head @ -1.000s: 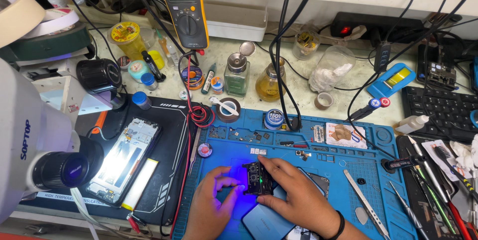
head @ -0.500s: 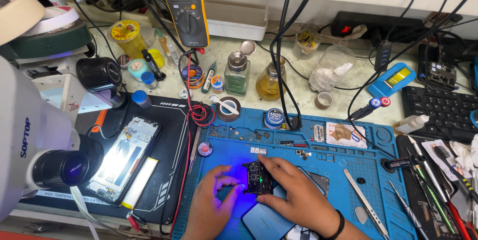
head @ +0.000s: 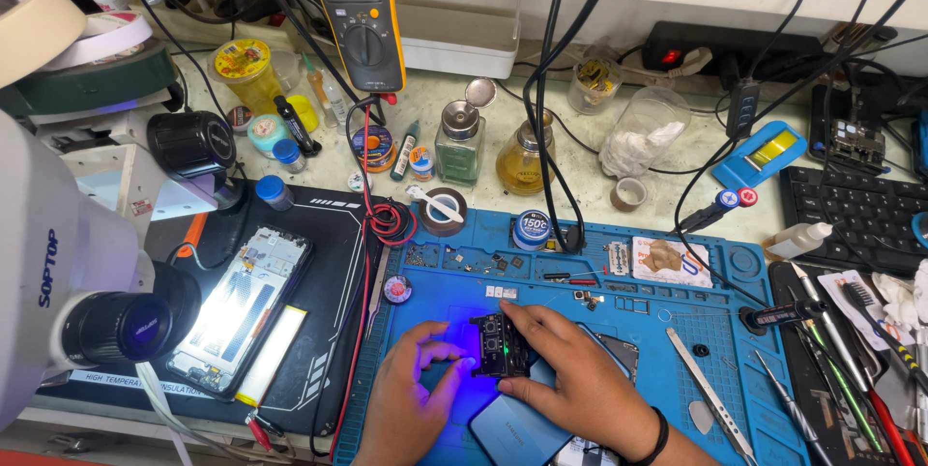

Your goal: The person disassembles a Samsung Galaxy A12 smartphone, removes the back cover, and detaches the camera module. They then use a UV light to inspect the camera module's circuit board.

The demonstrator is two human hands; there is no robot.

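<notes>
Seemingly both hands, left hand (head: pixel 411 398) and right hand (head: pixel 575 384), grip clamped, pinch the circuit board (head: pixel 498 345) between.

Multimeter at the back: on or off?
Cannot tell. The yellow multimeter stands upright against the back ledge; its grey display shows no digits readable from the head view, and the dial position is unclear.

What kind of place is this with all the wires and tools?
Most likely a phone or electronics repair bench. A yellow multimeter stands at the back, an opened phone lies under a microscope, and tweezers rest on the blue work mat.
</notes>
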